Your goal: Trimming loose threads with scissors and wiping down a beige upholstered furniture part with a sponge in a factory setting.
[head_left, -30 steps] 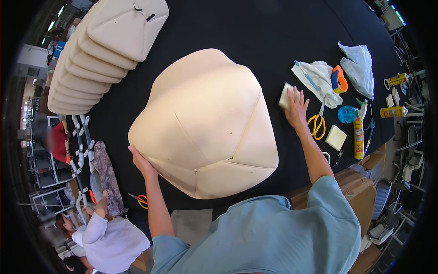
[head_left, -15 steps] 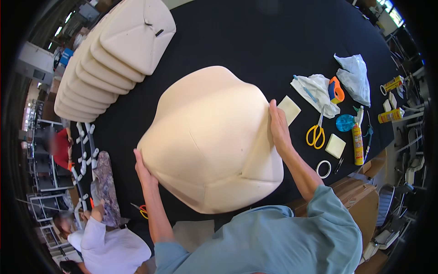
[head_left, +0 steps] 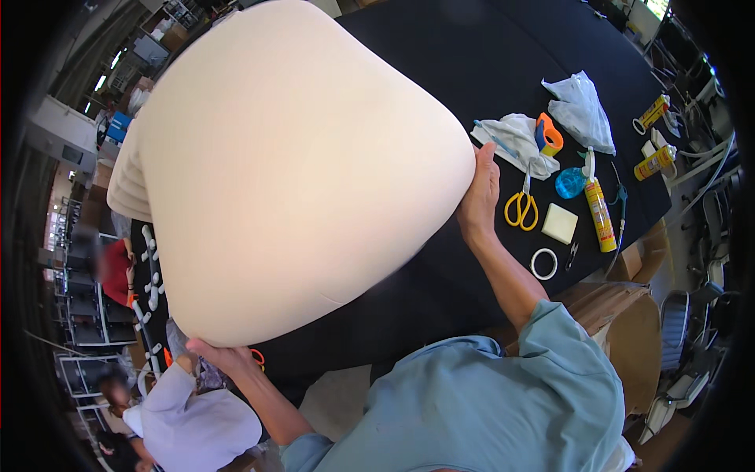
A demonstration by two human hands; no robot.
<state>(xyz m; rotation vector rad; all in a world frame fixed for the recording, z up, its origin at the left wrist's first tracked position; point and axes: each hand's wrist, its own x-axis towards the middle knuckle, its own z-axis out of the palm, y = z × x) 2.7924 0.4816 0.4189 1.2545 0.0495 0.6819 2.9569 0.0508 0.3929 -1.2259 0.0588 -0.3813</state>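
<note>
A large cream padded seat cushion point(head_left: 307, 165) with rounded corners is raised and tilted between my two hands, its smooth broad face toward me. My left hand point(head_left: 220, 356) grips its lower left corner, fingers partly out of sight behind the edge. On the right edge, my right hand point(head_left: 481, 193) is closed round the side, thumb up along it and the other fingers hidden. Behind the cushion's left side, the edges of a stack of similar cream cushions point(head_left: 128, 185) peek out; the rest of the stack is covered.
On the black-covered table point(head_left: 440, 291) to the right lie yellow-handled scissors point(head_left: 521, 211), a white cloth point(head_left: 511, 141), an orange-and-blue tape dispenser point(head_left: 548, 135), a cream pad point(head_left: 560, 223), a white ring point(head_left: 543, 263) and a yellow spray can point(head_left: 600, 216). Co-workers point(head_left: 197, 421) are at the left.
The cushion has been lifted and swung up and left toward the stack, turning its smooth face to me. Both hands stay on it; the left has moved down and left.
</note>
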